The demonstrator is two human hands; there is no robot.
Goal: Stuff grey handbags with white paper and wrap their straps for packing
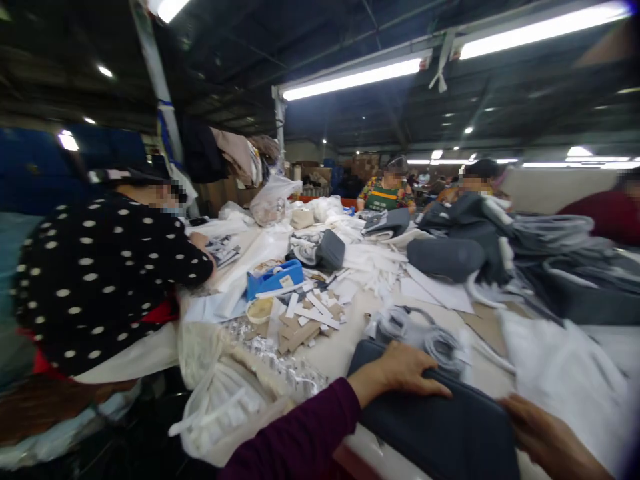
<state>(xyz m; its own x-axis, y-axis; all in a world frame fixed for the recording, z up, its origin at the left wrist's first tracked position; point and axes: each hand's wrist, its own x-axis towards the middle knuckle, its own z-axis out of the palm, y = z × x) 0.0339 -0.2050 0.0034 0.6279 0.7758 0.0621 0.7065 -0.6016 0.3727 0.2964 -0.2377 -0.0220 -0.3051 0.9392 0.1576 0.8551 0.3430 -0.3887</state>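
Note:
A dark grey padded case [440, 427] lies at the near edge of the cluttered table, in the lower right. My left hand [407, 370] rests on its upper side with the thumb and fingers apart. At the case's right end is my right hand [543, 427], blurred, its fingertips against the edge and partly hidden. Just beyond the case sit coiled grey cords in clear plastic [443, 347].
White and brown card strips [310, 320] lie beside a blue tape dispenser [275, 279]. Dark grey cases [445, 259] are piled at the right. A person in a polka-dot top [105, 273] leans in at the left; others sit across the table. A plastic bag [220, 393] hangs in front.

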